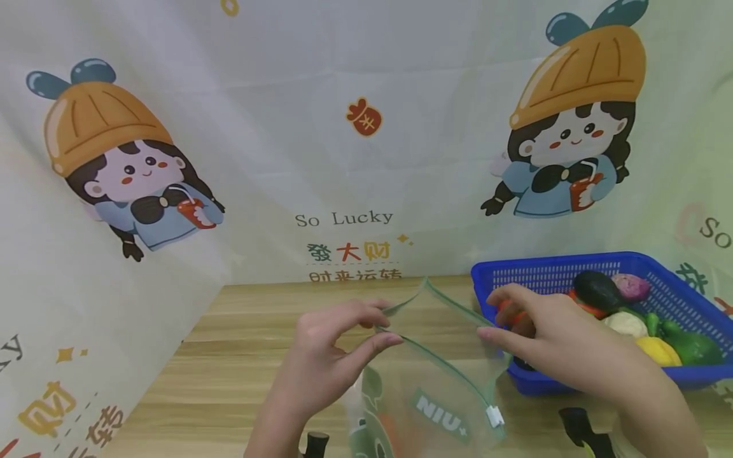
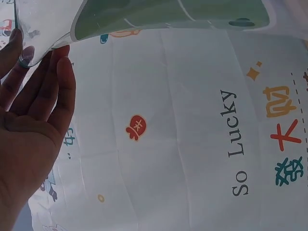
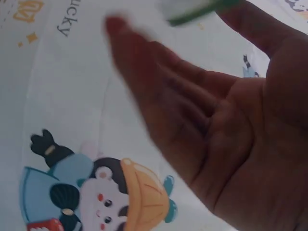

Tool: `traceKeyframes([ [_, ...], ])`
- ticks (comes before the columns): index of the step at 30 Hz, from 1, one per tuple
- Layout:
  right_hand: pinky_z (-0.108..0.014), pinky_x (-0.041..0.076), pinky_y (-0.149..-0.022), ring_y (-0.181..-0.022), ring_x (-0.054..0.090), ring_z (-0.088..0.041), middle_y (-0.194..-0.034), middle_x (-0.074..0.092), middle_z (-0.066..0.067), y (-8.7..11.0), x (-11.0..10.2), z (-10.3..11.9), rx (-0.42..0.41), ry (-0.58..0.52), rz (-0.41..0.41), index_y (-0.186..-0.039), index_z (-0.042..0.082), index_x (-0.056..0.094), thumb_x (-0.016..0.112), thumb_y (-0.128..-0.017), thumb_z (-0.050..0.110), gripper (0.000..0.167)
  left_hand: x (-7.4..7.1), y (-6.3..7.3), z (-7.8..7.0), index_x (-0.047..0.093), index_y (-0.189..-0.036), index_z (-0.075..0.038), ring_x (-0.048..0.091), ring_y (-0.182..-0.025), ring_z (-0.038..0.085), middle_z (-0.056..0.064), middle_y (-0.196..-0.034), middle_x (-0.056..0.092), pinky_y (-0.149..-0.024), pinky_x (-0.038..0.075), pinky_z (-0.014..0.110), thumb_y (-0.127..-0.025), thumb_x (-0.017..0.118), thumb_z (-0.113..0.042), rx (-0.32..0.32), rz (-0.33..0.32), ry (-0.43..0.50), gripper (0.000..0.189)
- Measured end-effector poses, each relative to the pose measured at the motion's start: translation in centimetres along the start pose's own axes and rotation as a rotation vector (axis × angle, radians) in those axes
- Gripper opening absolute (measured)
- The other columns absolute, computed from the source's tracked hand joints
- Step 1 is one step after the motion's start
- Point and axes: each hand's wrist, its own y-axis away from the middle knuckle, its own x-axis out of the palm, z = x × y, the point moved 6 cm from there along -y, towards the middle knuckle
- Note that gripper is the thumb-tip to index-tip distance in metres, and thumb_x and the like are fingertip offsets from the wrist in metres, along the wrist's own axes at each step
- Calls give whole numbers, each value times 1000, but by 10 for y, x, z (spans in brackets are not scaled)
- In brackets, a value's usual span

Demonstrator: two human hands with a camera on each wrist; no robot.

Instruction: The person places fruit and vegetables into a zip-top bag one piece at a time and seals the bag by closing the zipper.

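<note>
A clear zip bag [image 1: 401, 381] with a green rim, a white slider [image 1: 494, 416] and "NIU" lettering stands with its mouth spread apart in the head view. My left hand [image 1: 321, 362] pinches the left side of that rim between thumb and fingers. The same bag [image 2: 168, 14] crosses the top of the left wrist view, its green print showing. My right hand [image 1: 555, 337] is at the opposite side of the mouth, thumb tip by the rim and fingers loosely extended. In the right wrist view the fingers [image 3: 163, 106] are apart from the thumb, the palm bare.
Right of the bag stands a blue plastic basket [image 1: 550, 259] of vegetables, including an eggplant [image 1: 598, 289], a purple onion [image 1: 631, 286], a yellow piece [image 1: 658, 351] and a green pepper [image 1: 695, 346]. My right forearm overlaps its front. A printed cloth [image 1: 258, 127] hangs behind the wooden table [image 1: 229, 356].
</note>
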Motion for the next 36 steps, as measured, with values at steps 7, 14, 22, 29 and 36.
traceKeyframes([
  [7,-35,61,-55,-59,68,-23,-80,74,-2,-3,-2,-1,94,-291,-33,-112,8,73,72,-103,34,27,-10,1,3,76,-96,-7,80,-102,24,9,-95,82,-97,62,24,-85,87,-2,-65,-95,51,15],
  [14,-35,61,-52,-58,67,-24,-75,73,1,10,-28,-6,43,-642,-438,-106,12,77,74,-103,23,12,-28,1,4,73,-100,6,77,-111,13,13,-112,81,-102,62,29,-94,78,2,-60,-275,223,9],
  [22,-36,63,-58,-61,69,-26,-78,70,5,7,-27,-11,59,-573,-409,-115,12,77,70,-105,32,24,-15,0,10,77,-107,-4,78,-101,16,15,-121,79,-98,60,22,-89,81,5,-119,-177,119,20],
  [29,-37,64,-60,-64,70,-27,-78,71,-1,5,-25,-6,11,-477,-318,-120,4,72,58,-111,36,36,-11,2,13,77,-103,-7,79,-98,22,15,-120,79,-96,61,21,-84,83,7,-148,-128,34,24],
  [36,-33,64,-63,-66,70,-24,-84,73,-3,5,-29,-4,-41,-388,-277,-122,5,73,50,-115,35,38,-11,1,14,77,-102,-5,79,-86,20,17,-122,78,-87,63,20,-84,82,10,-144,-136,57,24],
])
